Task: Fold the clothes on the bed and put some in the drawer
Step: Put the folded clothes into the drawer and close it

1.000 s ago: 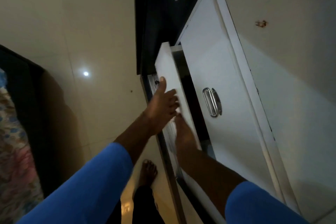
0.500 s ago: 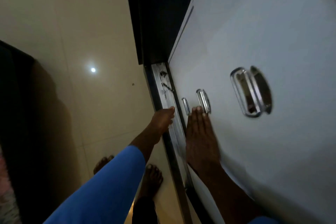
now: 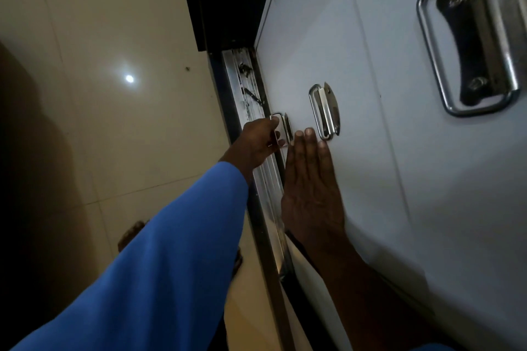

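Note:
A white cabinet of drawers (image 3: 399, 179) fills the right side, seen from above, every drawer front flush. My left hand (image 3: 256, 142) curls its fingers round the lowest steel handle (image 3: 282, 128). My right hand (image 3: 310, 179) lies flat with straight fingers against the white front, fingertips just below the middle steel handle (image 3: 325, 111). A larger steel handle (image 3: 467, 34) shows at the top right. No clothes are in view.
A metal rail (image 3: 265, 179) runs along the cabinet's base. Glossy cream floor tiles (image 3: 114, 94) spread to the left, with a dark shadowed mass at the far left. My bare foot (image 3: 134, 234) shows under the blue sleeve.
The open bottom drawer has been pushed in flush. My left hand moved from the drawer's edge to the lowest handle and now grips it. My right hand stays flat on the front.

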A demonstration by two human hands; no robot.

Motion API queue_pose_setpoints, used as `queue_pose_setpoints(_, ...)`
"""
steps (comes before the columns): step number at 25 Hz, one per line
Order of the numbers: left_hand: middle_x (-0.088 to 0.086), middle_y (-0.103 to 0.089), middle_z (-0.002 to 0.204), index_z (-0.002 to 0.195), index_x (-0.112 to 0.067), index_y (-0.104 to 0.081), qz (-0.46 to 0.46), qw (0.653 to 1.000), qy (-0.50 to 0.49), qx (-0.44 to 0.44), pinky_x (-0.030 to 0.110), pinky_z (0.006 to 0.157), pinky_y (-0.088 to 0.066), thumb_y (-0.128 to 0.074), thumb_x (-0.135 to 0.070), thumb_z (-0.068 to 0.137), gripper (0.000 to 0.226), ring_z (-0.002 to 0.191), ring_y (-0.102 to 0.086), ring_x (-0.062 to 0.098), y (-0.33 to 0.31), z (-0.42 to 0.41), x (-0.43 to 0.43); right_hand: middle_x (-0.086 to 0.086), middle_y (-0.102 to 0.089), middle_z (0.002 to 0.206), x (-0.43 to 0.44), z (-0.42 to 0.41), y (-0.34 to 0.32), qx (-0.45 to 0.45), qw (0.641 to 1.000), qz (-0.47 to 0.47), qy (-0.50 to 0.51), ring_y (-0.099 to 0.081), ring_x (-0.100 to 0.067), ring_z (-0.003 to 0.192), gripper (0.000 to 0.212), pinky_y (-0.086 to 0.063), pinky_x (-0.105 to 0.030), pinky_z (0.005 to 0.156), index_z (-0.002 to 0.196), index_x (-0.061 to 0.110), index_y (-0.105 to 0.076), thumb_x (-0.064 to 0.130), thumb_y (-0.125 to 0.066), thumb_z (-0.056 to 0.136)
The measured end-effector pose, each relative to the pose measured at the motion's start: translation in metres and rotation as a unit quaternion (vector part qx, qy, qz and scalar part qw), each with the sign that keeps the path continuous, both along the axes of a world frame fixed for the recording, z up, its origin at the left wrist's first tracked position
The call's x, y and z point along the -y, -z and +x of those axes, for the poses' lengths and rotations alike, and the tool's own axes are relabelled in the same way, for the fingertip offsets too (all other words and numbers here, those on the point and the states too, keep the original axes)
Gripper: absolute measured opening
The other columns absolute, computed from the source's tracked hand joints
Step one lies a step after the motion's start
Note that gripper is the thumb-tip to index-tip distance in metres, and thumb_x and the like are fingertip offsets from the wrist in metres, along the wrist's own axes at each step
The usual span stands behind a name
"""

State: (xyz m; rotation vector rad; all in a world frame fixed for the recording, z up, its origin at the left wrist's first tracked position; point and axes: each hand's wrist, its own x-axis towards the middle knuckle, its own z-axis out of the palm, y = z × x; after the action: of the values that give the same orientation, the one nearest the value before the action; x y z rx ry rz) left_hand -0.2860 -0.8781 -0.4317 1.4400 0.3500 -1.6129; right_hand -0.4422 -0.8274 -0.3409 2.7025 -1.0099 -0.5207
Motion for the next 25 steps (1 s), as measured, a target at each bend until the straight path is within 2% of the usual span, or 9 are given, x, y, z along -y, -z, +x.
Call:
queue_pose_setpoints(3, 0.005, -0.064, 0.079, 0.093, -0.008, -0.067, -0.065, 0.996, 0.017, -0.062, 0.029, 0.066, -0.054, -0.06, -0.047, 0.101, 0.041, 0.071, -0.061, 0.018, -0.018, 0.003, 0.002, -0.03, -0.005, 0.168, 0.002, 0.003, -0.003, 0.057, 0.998, 0.018, 0.017, 0.0, -0.043, 0.158, 0.068, -0.001, -0.051, 0.13, 0.161, -0.007, -0.009, 0.025, -0.03, 0.105)
queue_pose_setpoints(7, 0.016, -0.071, 0.106, 0.12, -0.008, -0.068, -0.067, 0.997, 0.049, 0.005, 0.044, 0.098, -0.058, -0.084, -0.08, 0.056, 0.097, 0.096, -0.063, 0.029, -0.023, 0.008, -0.005, -0.024, -0.014, 0.169, 0.003, 0.009, -0.017, 0.111, 0.992, 0.05, 0.038, -0.011, -0.038, 0.159, 0.076, -0.015, -0.05, 0.129, 0.162, -0.002, -0.019, 0.038, -0.039, 0.1)
queue_pose_setpoints(13, -0.006, -0.046, 0.057, 0.083, -0.016, -0.059, -0.039, 0.996, 0.035, 0.072, 0.033, 0.06, -0.05, -0.073, -0.081, 0.061, 0.071, 0.058, -0.045, 0.015, -0.014, 0.07, -0.091, -0.026, -0.015, 0.169, 0.004, 0.01, -0.028, 0.057, 0.995, 0.079, 0.03, -0.005, -0.04, 0.159, 0.086, -0.009, -0.052, 0.129, 0.16, -0.004, -0.023, 0.055, -0.039, 0.099)
queue_pose_setpoints(16, 0.011, -0.068, 0.087, 0.108, -0.002, -0.067, -0.052, 0.99, 0.095, 0.092, 0.044, 0.086, -0.058, -0.053, -0.084, 0.077, 0.088, 0.083, -0.065, 0.028, -0.019, 0.111, -0.138, -0.02, -0.041, 0.161, -0.004, 0.024, -0.026, 0.027, 0.99, 0.107, 0.085, -0.018, -0.039, 0.157, 0.082, -0.002, -0.055, 0.128, 0.154, 0.005, -0.044, 0.063, -0.035, 0.097)
queue_pose_setpoints(18, 0.023, -0.064, 0.125, 0.14, -0.004, -0.052, -0.051, 0.959, 0.172, 0.22, 0.048, 0.101, -0.051, -0.04, -0.084, 0.091, 0.095, 0.112, -0.063, 0.037, -0.033, 0.126, -0.156, -0.009, -0.054, 0.152, -0.02, 0.049, -0.023, 0.098, 0.926, 0.272, 0.242, -0.038, -0.031, 0.149, 0.07, -0.015, -0.052, 0.127, 0.151, 0.017, -0.051, 0.064, -0.035, 0.101)
queue_pose_setpoints(19, 0.025, -0.052, 0.147, 0.155, -0.012, -0.037, -0.05, 0.911, 0.219, 0.346, 0.05, 0.111, -0.043, -0.037, -0.081, 0.095, 0.091, 0.131, -0.054, 0.039, -0.044, 0.129, -0.163, -0.005, -0.054, 0.152, -0.031, 0.068, -0.026, 0.152, 0.833, 0.397, 0.354, -0.044, -0.027, 0.145, 0.065, -0.025, -0.047, 0.124, 0.151, 0.021, -0.05, 0.062, -0.038, 0.104)
queue_pose_setpoints(21, 0.013, -0.015, 0.172, 0.165, -0.029, -0.018, -0.112, 0.707, 0.381, 0.585, 0.053, 0.121, -0.022, -0.033, -0.071, 0.102, 0.077, 0.158, -0.019, 0.033, -0.075, 0.131, -0.169, -0.005, -0.051, 0.155, -0.059, 0.107, -0.028, 0.207, 0.647, 0.556, 0.479, -0.048, -0.027, 0.142, 0.06, -0.035, -0.04, 0.118, 0.154, 0.023, -0.047, 0.059, -0.04, 0.105)
queue_pose_setpoints(23, 0.002, -0.009, 0.175, 0.16, -0.041, -0.029, -0.217, 0.459, 0.599, 0.619, 0.062, 0.125, -0.01, -0.017, -0.071, 0.102, 0.066, 0.161, -0.002, 0.028, -0.106, 0.135, -0.165, -0.006, -0.05, 0.155, -0.089, 0.135, -0.025, 0.219, 0.618, 0.573, 0.493, -0.05, -0.032, 0.138, 0.057, -0.038, -0.034, 0.109, 0.158, 0.026, -0.039, 0.052, -0.04, 0.108)
queue_pose_setpoints(25, -0.003, -0.028, 0.169, 0.152, -0.043, -0.041, -0.225, 0.312, 0.732, 0.563, 0.064, 0.125, -0.007, -0.01, -0.073, 0.1, 0.067, 0.16, -0.008, 0.025, -0.115, 0.148, -0.163, -0.008, -0.05, 0.154, -0.109, 0.15, -0.024, 0.247, 0.643, 0.542, 0.48, -0.051, -0.033, 0.137, 0.055, -0.041, -0.038, 0.107, 0.161, 0.029, -0.031, 0.036, -0.049, 0.109)
